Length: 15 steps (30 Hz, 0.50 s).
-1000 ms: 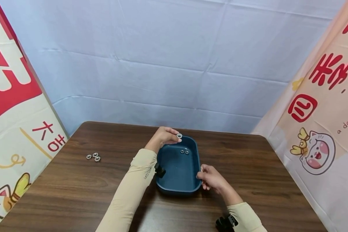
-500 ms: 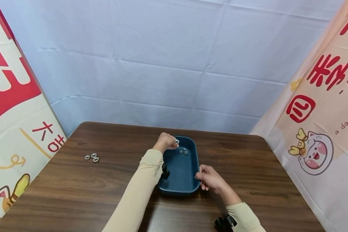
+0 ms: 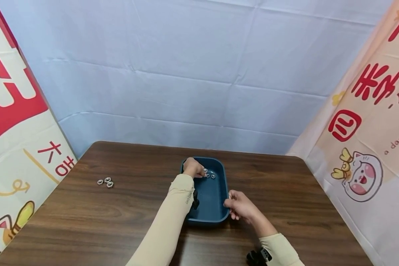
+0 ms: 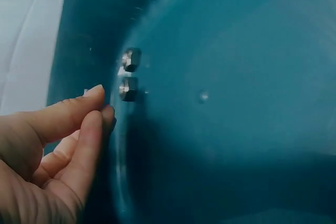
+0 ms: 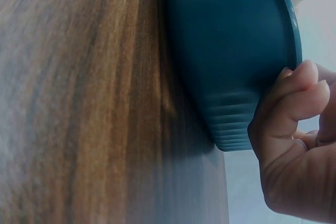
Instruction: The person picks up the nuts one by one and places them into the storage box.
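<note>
A dark blue plastic tray [image 3: 210,201] sits on the brown wooden table [image 3: 119,214]. My left hand [image 3: 194,168] reaches down into its far left corner, fingertips pinched on a small metal nut [image 3: 205,170]. Two more nuts [image 3: 210,176] lie on the tray floor just beside it. In the left wrist view these two nuts [image 4: 129,74] sit by the tray wall [image 4: 236,103], just beyond my left hand [image 4: 68,140], and its fingers hide the pinched nut. My right hand [image 3: 234,207] grips the tray's near right rim; the right wrist view shows its fingers [image 5: 299,93] curled against the tray [image 5: 231,51].
Three loose nuts [image 3: 105,181] lie together on the table far to the left. Printed banners [image 3: 16,122] stand along the left and right sides, and a pale cloth backdrop hangs behind the table.
My left hand has come down with the nut from above the tray's far rim to just over the tray floor. The right hand has stayed on the rim.
</note>
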### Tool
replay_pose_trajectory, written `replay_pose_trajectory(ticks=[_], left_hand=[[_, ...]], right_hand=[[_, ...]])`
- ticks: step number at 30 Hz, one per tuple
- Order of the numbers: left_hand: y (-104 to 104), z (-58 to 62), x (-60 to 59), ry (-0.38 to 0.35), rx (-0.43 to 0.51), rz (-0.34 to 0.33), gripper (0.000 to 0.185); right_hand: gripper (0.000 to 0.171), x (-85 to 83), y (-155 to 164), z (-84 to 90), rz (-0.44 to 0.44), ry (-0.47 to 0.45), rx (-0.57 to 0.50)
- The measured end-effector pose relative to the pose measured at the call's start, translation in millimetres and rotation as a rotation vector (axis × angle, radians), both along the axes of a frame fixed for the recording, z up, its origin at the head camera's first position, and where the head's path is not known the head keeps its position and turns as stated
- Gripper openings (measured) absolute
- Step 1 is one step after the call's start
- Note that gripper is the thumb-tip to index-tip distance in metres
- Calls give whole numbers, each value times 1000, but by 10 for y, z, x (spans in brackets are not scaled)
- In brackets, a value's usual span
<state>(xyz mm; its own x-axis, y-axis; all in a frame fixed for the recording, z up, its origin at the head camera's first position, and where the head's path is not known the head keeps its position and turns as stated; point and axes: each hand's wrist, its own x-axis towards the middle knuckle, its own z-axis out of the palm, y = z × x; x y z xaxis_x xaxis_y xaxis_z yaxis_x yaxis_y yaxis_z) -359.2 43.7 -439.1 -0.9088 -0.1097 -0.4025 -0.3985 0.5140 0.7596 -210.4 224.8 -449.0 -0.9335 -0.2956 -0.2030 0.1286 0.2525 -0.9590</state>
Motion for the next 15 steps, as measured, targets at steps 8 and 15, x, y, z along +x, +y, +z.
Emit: replay_pose_trajectory(ticks=[8, 15], left_hand=[[36, -82, 101, 92, -206, -40, 22], [51, -64, 73, 139, -155, -30, 25]], right_hand=[[16, 38, -9, -3, 0, -9, 13], [14, 9, 5, 10, 0, 8, 0]])
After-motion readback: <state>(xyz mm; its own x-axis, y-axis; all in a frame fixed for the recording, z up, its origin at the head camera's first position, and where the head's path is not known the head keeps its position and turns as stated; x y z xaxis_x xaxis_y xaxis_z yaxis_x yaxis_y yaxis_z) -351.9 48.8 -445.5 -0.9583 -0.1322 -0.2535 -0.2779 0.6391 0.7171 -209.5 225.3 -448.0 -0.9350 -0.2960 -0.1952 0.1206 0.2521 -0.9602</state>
